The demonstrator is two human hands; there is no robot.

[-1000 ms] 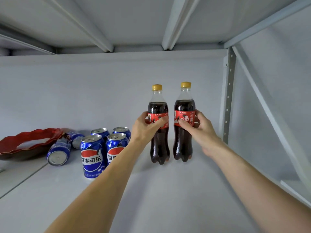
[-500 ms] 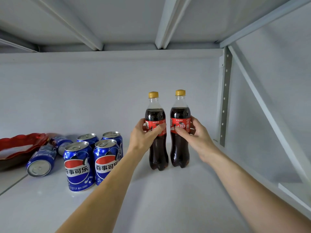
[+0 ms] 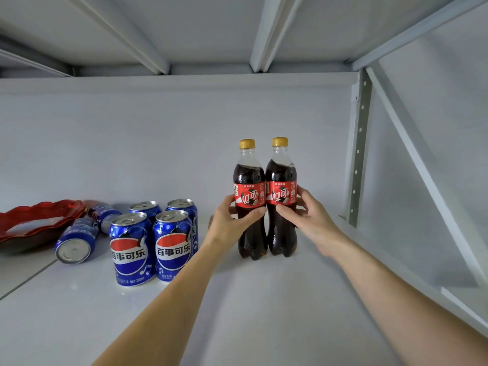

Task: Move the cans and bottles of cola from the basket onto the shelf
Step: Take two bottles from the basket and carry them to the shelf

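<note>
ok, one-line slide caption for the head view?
Left hand and right hand grip two upright yellow-capped cola bottles on the white metal shelf beside blue cola cans.

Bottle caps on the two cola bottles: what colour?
Both bottle caps are yellow, clearest in the head view.

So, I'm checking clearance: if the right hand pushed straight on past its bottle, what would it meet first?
Probably the shelf's back wall; nothing shows behind the right hand and its bottle.

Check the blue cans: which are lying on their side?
Two by the red tray: the near lying can and the far lying can. The four upright cans stand.
</note>
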